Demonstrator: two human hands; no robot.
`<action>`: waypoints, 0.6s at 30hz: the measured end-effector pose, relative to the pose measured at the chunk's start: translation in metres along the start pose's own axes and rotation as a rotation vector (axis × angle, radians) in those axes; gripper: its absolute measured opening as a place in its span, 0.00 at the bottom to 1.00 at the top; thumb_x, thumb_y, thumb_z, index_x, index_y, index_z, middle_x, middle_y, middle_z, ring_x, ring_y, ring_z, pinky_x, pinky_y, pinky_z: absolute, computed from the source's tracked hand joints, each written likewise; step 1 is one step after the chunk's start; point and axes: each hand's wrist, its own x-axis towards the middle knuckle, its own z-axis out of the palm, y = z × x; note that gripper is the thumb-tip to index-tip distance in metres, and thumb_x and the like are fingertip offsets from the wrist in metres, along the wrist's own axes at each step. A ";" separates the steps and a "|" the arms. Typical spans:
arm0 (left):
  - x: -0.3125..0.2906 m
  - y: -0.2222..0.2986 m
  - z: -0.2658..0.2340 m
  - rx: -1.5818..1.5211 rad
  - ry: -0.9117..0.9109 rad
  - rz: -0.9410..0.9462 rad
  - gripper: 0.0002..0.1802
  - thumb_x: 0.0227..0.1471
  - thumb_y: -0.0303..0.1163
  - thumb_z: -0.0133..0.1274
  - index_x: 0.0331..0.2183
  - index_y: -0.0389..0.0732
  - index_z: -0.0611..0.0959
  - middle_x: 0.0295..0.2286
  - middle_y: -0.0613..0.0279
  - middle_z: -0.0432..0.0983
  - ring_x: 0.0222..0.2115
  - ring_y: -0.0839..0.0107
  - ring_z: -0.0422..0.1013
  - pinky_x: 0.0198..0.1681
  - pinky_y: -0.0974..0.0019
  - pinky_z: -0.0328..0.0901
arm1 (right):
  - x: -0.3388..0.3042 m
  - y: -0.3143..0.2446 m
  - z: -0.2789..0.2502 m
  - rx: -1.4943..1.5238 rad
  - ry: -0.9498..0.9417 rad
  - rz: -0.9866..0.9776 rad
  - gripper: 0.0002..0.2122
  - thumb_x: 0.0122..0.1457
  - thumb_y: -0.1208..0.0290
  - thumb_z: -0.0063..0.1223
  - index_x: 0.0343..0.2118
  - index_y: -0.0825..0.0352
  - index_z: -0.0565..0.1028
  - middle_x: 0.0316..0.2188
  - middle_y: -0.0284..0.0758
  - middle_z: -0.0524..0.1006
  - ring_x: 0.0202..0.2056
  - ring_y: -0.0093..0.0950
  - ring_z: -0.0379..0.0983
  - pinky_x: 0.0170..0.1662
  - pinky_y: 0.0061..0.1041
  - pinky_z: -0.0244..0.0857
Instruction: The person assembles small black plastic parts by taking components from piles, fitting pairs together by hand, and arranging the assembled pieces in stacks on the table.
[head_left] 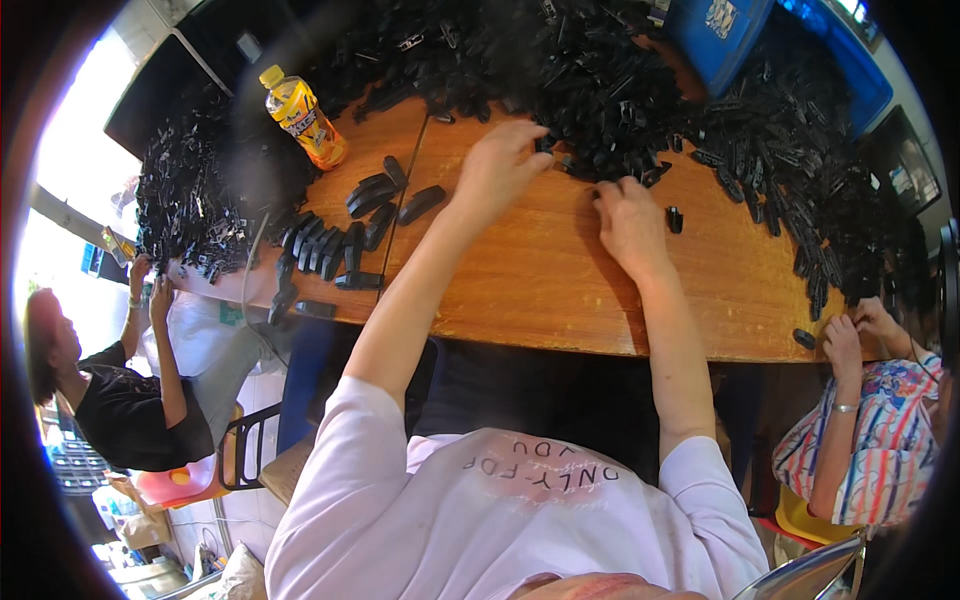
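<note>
A large heap of small black plastic parts [610, 95] covers the far side of the wooden table [520, 260]. My left hand [497, 168] reaches to the heap's near edge, thumb and fingers parted beside the black pieces there. To its right, my right hand [632, 228] rests low over the tabletop, fingers curled down and drawn together; whatever they hold is hidden beneath them. One loose black piece [675, 220] lies just right of that hand. Left of my left forearm, several curved black pieces [318, 245] sit in loose rows, with another curved piece [421, 204] nearer my arm.
A yellow-capped bottle of orange drink [304, 118] stands at the back left. Blue bins [715, 45] are at the far right. More black parts [205, 190] pile up left. One person [130, 390] works at the left, another [860, 430] at the right end.
</note>
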 end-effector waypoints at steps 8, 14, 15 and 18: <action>0.009 -0.034 -0.006 0.296 -0.259 0.043 0.17 0.50 0.27 0.65 0.44 0.35 0.84 0.52 0.52 0.79 0.54 0.50 0.74 0.55 0.58 0.69 | -0.004 -0.005 0.007 0.389 0.012 -0.064 0.10 0.60 0.78 0.57 0.45 0.67 0.80 0.36 0.43 0.79 0.40 0.46 0.78 0.40 0.43 0.72; -0.047 -0.013 -0.022 0.007 -0.298 -0.052 0.20 0.53 0.22 0.63 0.49 0.36 0.83 0.46 0.53 0.84 0.47 0.56 0.80 0.50 0.60 0.72 | -0.007 -0.001 0.009 0.374 -0.087 -0.043 0.07 0.64 0.73 0.58 0.41 0.68 0.80 0.32 0.43 0.81 0.31 0.45 0.79 0.36 0.40 0.72; -0.056 -0.016 -0.023 0.006 -0.297 -0.064 0.20 0.53 0.22 0.63 0.49 0.36 0.83 0.46 0.53 0.84 0.47 0.56 0.80 0.50 0.60 0.72 | -0.008 -0.002 0.008 0.400 -0.116 -0.019 0.07 0.64 0.71 0.58 0.40 0.68 0.81 0.35 0.42 0.81 0.33 0.47 0.79 0.38 0.43 0.72; -0.070 -0.024 -0.025 0.081 -0.173 0.072 0.22 0.55 0.22 0.62 0.52 0.36 0.82 0.47 0.53 0.84 0.48 0.60 0.80 0.49 0.61 0.73 | -0.008 -0.017 -0.001 0.507 -0.047 0.047 0.06 0.64 0.69 0.59 0.38 0.66 0.81 0.37 0.39 0.80 0.36 0.45 0.79 0.39 0.40 0.73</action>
